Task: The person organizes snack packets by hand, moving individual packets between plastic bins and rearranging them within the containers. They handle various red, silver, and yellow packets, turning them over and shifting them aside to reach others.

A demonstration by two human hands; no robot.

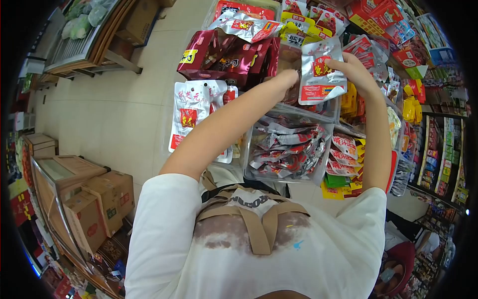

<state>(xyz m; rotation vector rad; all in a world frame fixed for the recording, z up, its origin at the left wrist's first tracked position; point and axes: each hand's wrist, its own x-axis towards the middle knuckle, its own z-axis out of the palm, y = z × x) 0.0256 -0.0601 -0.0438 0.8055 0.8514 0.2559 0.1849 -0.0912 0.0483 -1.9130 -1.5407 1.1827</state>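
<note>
My right hand [349, 71] grips the right edge of a silver packet [322, 74] with a red label, its fingertips pressed on the front. The packet stands over a clear plastic bin [318, 117]. Beside its left edge, my left hand [290, 80] reaches into the bin area, and its fingers are hidden. Just left of that hand are dark red boxes [231, 57]. Nearer to my body, another clear bin [251, 172] holds several silver and red packets [289, 144]. White and red packets [188, 117] lie under my left forearm.
Yellow and red packets [343, 159] fill bins on the right, with stocked shelves [443, 154] beyond. Cardboard boxes [102, 199] stand at the lower left. A wooden rack [97, 42] with wrapped vegetables is at the upper left. Part of a person [398, 266] shows at the lower right.
</note>
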